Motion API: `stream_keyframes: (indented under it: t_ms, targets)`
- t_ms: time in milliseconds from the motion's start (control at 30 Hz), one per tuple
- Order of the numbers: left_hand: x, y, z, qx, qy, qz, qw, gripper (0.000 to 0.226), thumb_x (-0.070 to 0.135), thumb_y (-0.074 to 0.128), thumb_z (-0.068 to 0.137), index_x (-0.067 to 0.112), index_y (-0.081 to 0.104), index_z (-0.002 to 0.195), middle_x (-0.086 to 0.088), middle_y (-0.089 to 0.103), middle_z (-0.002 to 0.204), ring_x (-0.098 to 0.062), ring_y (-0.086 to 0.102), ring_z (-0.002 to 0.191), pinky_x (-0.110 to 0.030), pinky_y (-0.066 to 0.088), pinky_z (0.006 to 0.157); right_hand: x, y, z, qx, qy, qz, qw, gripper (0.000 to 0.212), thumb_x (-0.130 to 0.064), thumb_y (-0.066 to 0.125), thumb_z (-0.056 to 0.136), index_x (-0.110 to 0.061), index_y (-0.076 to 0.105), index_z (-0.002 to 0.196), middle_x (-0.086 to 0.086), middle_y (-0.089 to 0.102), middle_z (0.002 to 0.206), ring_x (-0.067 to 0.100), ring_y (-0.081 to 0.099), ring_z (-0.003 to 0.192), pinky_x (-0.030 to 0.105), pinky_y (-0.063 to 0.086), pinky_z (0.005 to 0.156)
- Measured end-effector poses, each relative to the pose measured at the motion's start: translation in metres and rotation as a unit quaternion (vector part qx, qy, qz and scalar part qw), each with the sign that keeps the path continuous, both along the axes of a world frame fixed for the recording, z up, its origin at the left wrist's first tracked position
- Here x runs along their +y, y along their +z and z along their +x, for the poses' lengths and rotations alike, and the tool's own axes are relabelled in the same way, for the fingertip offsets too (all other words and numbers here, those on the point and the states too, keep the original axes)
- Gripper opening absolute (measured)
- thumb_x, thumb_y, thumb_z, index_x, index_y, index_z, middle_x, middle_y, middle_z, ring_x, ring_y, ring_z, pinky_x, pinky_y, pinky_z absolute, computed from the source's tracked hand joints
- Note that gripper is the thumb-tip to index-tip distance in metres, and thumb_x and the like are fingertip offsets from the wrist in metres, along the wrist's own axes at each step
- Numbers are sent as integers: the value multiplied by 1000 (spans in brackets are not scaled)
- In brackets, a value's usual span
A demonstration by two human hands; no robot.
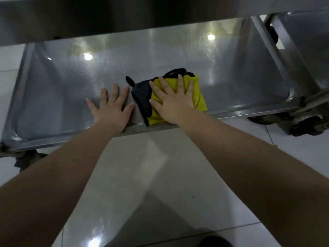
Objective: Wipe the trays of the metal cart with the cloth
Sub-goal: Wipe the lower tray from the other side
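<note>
Right, lower tray (62,97) spans most of the view, w/ upper tray (89,15) overhanging at 12 o'clock. Yellow-and-black cloth (198,93) lies folded on lower tray by its 6 o'clock rim, approx. centre. R hand (173,102) presses flat on cloth, fingers straight and spread. L hand (111,107) lies flat on bare steel at cloth's 9 o'clock, gripping nothing.

hands: 2, left hand (110,108), right hand (173,104)
cloth (196,91): 1
trays: 2, lower tray (62,90) at centre, upper tray (106,18) at 12 o'clock
</note>
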State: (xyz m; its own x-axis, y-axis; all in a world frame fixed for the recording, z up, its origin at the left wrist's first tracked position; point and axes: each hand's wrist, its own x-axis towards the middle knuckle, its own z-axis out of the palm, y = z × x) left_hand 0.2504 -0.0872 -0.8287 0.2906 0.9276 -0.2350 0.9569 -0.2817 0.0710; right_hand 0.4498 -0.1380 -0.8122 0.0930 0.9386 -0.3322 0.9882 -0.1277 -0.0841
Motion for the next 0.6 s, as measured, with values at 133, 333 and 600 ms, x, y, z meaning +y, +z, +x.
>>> stream_keyframes:
  t_ms: [133, 333, 600]
  targets:
    - [-5, 5, -7, -176, 18, 44, 983, 51, 40, 31, 104, 30, 28, 153, 1, 18, 163, -24, 7, 151, -61, -5, 116, 0, 17, 23, 158, -38, 84, 983, 69, -56, 41, 98, -39, 7, 155, -2, 12, 164, 38, 0, 149, 53, -2, 119]
    - [-27, 16, 20, -275, -235, 150, 920, 43, 52, 63, 86, 21, 70, 115, -2, 66, 118, -29, 58, 111, -46, 43, 94, -46, 18, 85, 268, -19, 240, 933, 27, -22, 76, 80, -12, 73, 105, 10, 68, 107, 31, 61, 103, 30, 41, 90]
    - [-32, 9, 37, -243, -310, 74, 916, 45, 49, 54, 89, 16, 72, 114, -6, 67, 115, -29, 60, 104, -40, 49, 92, -61, -1, 91, 239, 113, 227, 937, 32, -32, 74, 79, -10, 76, 103, 8, 70, 108, 28, 61, 106, 40, 45, 97]
